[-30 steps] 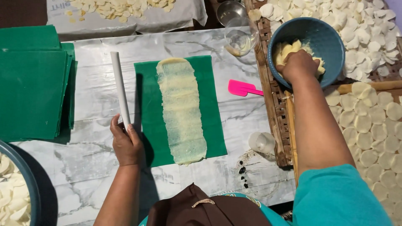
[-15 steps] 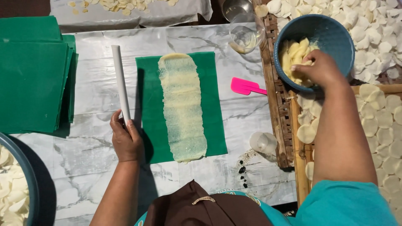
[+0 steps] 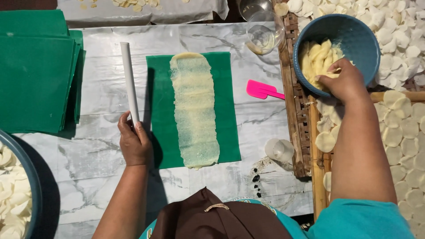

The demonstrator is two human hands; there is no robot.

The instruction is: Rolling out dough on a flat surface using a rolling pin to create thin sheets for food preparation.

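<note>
Right hand drawn back, gripping dough

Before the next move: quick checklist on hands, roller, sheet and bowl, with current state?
1. Left hand gripping the near end of the white roller: ok.
2. Roller lying on the marble table, beside the green sheet and not on it: ok.
3. Flattened dough strip lies within the sheet's edges: ok.
4. Right hand inside the blue bowl, on the yellow slices: ok.
5. Slice actually pinched in the right hand's fingers: cannot tell, the palm faces away.
6. Pink spatula clear of the sheet, lying untouched: ok.
</note>
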